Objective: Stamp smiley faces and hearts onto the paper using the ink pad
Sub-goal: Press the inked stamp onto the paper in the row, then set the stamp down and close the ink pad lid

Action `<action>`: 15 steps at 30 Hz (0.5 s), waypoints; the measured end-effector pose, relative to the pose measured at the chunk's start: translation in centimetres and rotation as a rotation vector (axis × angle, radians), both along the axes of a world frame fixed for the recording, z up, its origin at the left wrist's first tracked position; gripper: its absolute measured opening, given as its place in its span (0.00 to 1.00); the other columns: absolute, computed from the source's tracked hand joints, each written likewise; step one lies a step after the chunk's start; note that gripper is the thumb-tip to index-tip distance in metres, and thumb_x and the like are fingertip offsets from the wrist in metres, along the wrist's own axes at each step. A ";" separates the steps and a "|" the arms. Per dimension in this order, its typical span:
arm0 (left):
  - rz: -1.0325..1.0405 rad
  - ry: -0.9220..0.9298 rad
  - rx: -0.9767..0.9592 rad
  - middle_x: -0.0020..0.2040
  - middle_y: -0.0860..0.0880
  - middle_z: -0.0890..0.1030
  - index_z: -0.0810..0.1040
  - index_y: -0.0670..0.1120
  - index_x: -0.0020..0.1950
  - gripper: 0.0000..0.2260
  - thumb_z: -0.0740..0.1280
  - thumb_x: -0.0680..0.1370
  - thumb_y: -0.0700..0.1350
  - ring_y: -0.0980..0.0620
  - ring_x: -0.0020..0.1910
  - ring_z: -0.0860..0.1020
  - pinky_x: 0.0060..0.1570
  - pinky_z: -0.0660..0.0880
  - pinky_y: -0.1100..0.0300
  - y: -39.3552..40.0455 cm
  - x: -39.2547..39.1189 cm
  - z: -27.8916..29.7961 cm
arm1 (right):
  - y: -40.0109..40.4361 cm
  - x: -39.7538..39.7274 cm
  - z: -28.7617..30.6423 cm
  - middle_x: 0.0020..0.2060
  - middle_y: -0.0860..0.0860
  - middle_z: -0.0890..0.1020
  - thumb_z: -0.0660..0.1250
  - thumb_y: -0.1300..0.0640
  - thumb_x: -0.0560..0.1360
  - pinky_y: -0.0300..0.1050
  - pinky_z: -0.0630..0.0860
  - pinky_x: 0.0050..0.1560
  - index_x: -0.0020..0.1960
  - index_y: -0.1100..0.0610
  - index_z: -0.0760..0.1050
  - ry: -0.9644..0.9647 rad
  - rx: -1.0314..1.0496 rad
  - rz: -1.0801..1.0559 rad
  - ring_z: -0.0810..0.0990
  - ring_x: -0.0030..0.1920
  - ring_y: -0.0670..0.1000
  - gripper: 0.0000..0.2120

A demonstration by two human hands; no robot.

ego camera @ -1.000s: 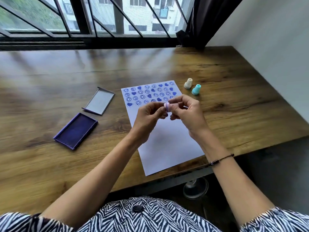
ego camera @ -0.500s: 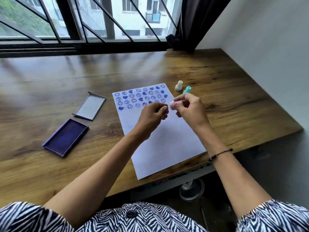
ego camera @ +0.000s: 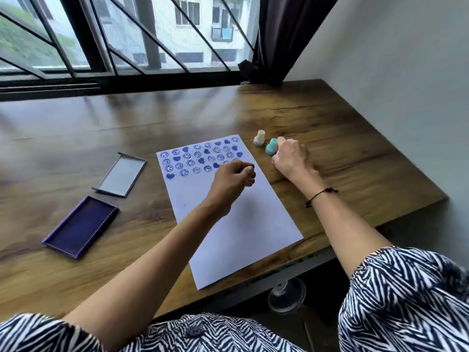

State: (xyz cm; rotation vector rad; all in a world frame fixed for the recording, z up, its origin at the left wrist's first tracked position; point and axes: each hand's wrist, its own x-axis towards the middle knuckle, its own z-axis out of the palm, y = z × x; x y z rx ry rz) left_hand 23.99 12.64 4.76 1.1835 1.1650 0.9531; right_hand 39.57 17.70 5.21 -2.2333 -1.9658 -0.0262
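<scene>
The white paper (ego camera: 236, 224) lies in front of me, its top part filled with rows of blue smiley and heart prints. My left hand (ego camera: 232, 180) hovers over the paper just below the prints, fingers curled in with nothing visible in them. My right hand (ego camera: 291, 158) rests on the table to the right of the paper, fingers closed against the right side of the teal stamp (ego camera: 271, 146). A cream stamp (ego camera: 259, 138) stands just left of the teal one. The open purple ink pad (ego camera: 81, 226) lies far left. The small pale stamp from earlier is not visible.
The ink pad's grey lid (ego camera: 121, 177) lies between the pad and the paper. The wooden table (ego camera: 355, 153) meets a white wall on the right and a barred window at the back. A dark curtain (ego camera: 279, 39) hangs in the far right corner.
My hands have come apart. My right hand, which held a small pale stamp, moved right and down to the teal stamp. My left hand stayed over the paper.
</scene>
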 end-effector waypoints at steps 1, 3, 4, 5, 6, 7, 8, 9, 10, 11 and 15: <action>0.005 -0.014 -0.005 0.40 0.42 0.78 0.77 0.38 0.50 0.08 0.60 0.76 0.37 0.49 0.38 0.76 0.44 0.76 0.59 0.1 -0.3 -0.1 | -0.1 -0.1 0.1 0.51 0.62 0.80 0.66 0.58 0.73 0.51 0.76 0.47 0.54 0.61 0.71 0.004 0.005 -0.015 0.79 0.52 0.63 0.12; 0.028 -0.031 -0.007 0.38 0.44 0.78 0.77 0.39 0.49 0.07 0.60 0.76 0.37 0.50 0.37 0.76 0.42 0.76 0.61 0.2 -1.2 -0.1 | -0.3 -0.7 0.8 0.49 0.61 0.80 0.67 0.53 0.73 0.51 0.76 0.44 0.53 0.61 0.71 0.017 0.098 -0.035 0.79 0.50 0.62 0.14; 0.041 -0.029 -0.004 0.38 0.44 0.78 0.78 0.40 0.48 0.07 0.61 0.76 0.38 0.50 0.37 0.76 0.43 0.76 0.61 0.2 -1.8 0.0 | -0.4 -1.2 1.2 0.48 0.61 0.80 0.66 0.52 0.73 0.51 0.76 0.42 0.52 0.61 0.71 0.028 0.172 -0.021 0.79 0.48 0.61 0.14; 0.059 -0.021 0.001 0.38 0.44 0.78 0.78 0.40 0.48 0.06 0.61 0.76 0.38 0.50 0.38 0.76 0.44 0.76 0.60 0.2 -2.7 0.0 | -0.4 -2.0 1.7 0.47 0.62 0.81 0.65 0.51 0.73 0.50 0.75 0.40 0.51 0.61 0.71 0.046 0.232 0.019 0.79 0.47 0.62 0.14; 0.083 0.000 0.006 0.39 0.43 0.78 0.78 0.41 0.47 0.06 0.61 0.76 0.38 0.50 0.38 0.76 0.45 0.76 0.59 0.2 -3.6 0.1 | -0.3 -3.0 2.2 0.46 0.62 0.81 0.65 0.52 0.74 0.48 0.73 0.39 0.50 0.61 0.71 0.069 0.258 0.069 0.79 0.46 0.62 0.13; 0.118 0.030 0.014 0.39 0.43 0.78 0.78 0.40 0.46 0.06 0.62 0.75 0.38 0.50 0.38 0.76 0.46 0.76 0.58 0.3 -4.8 0.2 | -0.1 -4.3 2.5 0.46 0.62 0.81 0.64 0.52 0.73 0.48 0.71 0.39 0.50 0.62 0.71 0.095 0.250 0.119 0.79 0.46 0.63 0.13; 0.160 0.086 0.033 0.39 0.44 0.78 0.77 0.41 0.45 0.05 0.62 0.75 0.38 0.49 0.38 0.75 0.45 0.75 0.56 0.3 -6.0 0.3 | 0.2 -5.8 2.6 0.45 0.62 0.81 0.64 0.53 0.73 0.48 0.71 0.40 0.49 0.62 0.72 0.123 0.222 0.160 0.79 0.47 0.64 0.12; 0.204 0.184 0.068 0.38 0.44 0.78 0.77 0.43 0.43 0.04 0.63 0.74 0.39 0.48 0.38 0.75 0.45 0.74 0.55 0.3 -7.3 0.3 | 0.5 -7.3 2.6 0.45 0.63 0.82 0.64 0.54 0.73 0.49 0.72 0.42 0.49 0.62 0.72 0.154 0.192 0.189 0.79 0.47 0.64 0.12; 0.251 0.329 0.114 0.39 0.44 0.78 0.76 0.45 0.42 0.03 0.63 0.74 0.40 0.47 0.40 0.75 0.46 0.72 0.55 0.3 -8.7 0.4 | 0.8 -9.0 2.4 0.46 0.63 0.82 0.64 0.55 0.72 0.51 0.73 0.44 0.50 0.62 0.72 0.185 0.157 0.218 0.79 0.48 0.64 0.11; 0.299 0.491 0.156 0.41 0.43 0.79 0.76 0.45 0.44 0.02 0.63 0.74 0.41 0.46 0.43 0.76 0.48 0.71 0.55 0.3 -10.2 0.3 | 1.1 -10.7 2.2 0.46 0.64 0.82 0.65 0.55 0.72 0.51 0.74 0.46 0.50 0.62 0.73 0.215 0.122 0.249 0.79 0.49 0.64 0.11; 0.406 0.894 0.171 0.57 0.38 0.78 0.74 0.39 0.58 0.15 0.63 0.73 0.41 0.40 0.57 0.74 0.57 0.69 0.51 0.0 -15.6 0.2 | 1.7 -17.4 1.1 0.47 0.64 0.82 0.64 0.56 0.71 0.48 0.74 0.46 0.49 0.64 0.75 0.299 -0.024 0.398 0.79 0.49 0.63 0.12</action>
